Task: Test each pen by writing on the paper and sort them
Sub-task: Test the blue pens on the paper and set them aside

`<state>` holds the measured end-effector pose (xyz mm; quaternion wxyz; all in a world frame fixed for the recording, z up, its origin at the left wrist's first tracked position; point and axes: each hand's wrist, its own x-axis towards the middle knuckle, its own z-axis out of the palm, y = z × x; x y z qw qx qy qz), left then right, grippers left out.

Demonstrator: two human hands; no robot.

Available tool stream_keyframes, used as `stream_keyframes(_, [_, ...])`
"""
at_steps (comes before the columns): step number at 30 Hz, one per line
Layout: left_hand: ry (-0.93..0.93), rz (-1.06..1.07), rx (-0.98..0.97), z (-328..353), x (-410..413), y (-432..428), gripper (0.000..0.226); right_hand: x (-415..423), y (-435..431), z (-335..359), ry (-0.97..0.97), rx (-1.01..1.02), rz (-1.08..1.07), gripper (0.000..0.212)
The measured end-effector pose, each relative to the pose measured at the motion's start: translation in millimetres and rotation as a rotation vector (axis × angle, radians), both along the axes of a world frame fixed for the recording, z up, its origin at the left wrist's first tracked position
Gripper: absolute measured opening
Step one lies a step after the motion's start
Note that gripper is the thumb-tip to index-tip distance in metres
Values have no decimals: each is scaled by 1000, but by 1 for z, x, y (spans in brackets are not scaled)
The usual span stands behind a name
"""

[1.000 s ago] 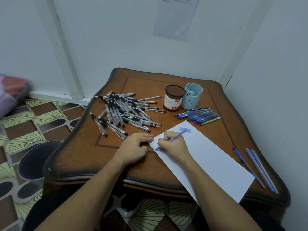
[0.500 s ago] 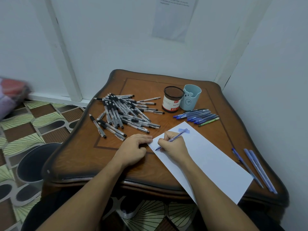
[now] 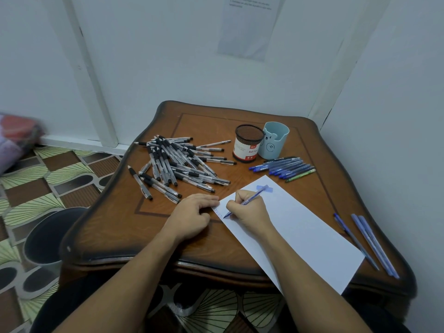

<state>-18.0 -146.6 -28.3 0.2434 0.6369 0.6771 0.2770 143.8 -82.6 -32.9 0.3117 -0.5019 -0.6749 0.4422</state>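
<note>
Hands meet at the near-left corner of a white paper (image 3: 300, 227) on a wooden table (image 3: 120, 224). The right hand (image 3: 249, 212) pinches a blue pen (image 3: 249, 199) in a writing grip, tip on the sheet beside faint marks. The left hand (image 3: 192, 212) lies just beside it, fingers loosely curled, holding nothing, fingertips at the paper's edge. Beyond the left hand sprawls a heap of black-grip pens (image 3: 177, 164). Beyond the right hand lies a row of blue pens (image 3: 286, 167), with a mesh holder (image 3: 248, 146) and a pale blue cup (image 3: 274, 141) behind it. Right of the right hand, past the paper, lie 3 more blue pens (image 3: 370, 241). This looks like the writing test of 1 pen; next it likely needs judging the ink and laying the pen in the matching group.
</note>
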Motion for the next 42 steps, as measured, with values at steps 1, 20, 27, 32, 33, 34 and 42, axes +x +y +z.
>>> stream_keyframes(1, [0,0,0,0,0,0,53,0,0,0,4,1,-7,30])
stream_keyframes(20, [-8,-4,-14,1,1,0,53,0,-1,5,28,-19,-23,32])
stream_keyframes(27, [-12,-3,-14,1,0,1,52,0,1,8,50,-54,-75,26])
stream_keyframes(32, [0,-1,-25,2,1,2,49,4,8,25,424,-329,-274,39])
stream_keyframes(33, [5,-2,-21,3,1,2,47,6,8,28,482,-372,-289,47])
stream_keyframes(34, [12,-6,-18,2,1,2,46,9,10,31,520,-396,-302,54])
stream_keyframes(42, [41,-25,18,1,2,1,42,58,45,33,-206,225,-158,19])
